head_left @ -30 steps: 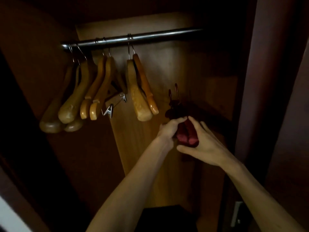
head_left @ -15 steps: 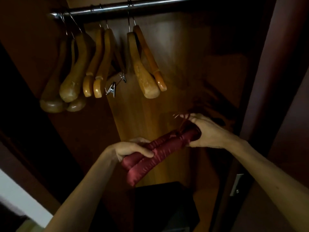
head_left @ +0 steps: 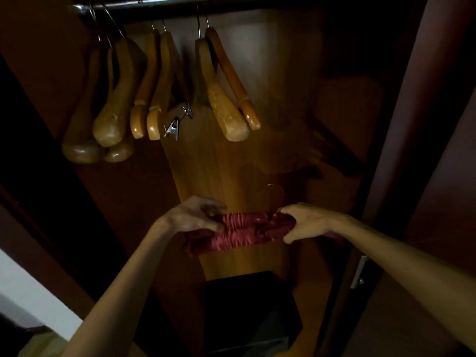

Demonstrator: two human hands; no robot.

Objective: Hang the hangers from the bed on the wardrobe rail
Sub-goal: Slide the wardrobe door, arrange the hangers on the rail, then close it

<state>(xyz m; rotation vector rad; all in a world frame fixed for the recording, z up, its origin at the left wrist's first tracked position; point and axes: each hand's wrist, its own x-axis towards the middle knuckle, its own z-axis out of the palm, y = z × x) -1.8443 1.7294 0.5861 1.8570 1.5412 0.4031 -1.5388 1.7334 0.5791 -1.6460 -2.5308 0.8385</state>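
Note:
Two red padded satin hangers (head_left: 244,231) lie level between my hands, low inside the wardrobe. My left hand (head_left: 195,215) grips their left end, and my right hand (head_left: 306,222) pinches them near the middle, by the thin hooks (head_left: 274,194) that stick upward. The steel wardrobe rail (head_left: 144,2) runs along the top edge of the view, well above the red hangers. Several wooden hangers (head_left: 221,99) hang from it, grouped at its left and middle.
A metal clip (head_left: 172,128) dangles from one wooden hanger. A dark box (head_left: 252,310) sits on the wardrobe floor below my hands. The wardrobe door (head_left: 417,176) stands at the right with a metal latch (head_left: 359,271). The rail's right part is bare.
The red hangers went from hanging end-down in my hands to lying level and lower. My hands moved apart along them, and the view dropped so the rail sits at the top edge.

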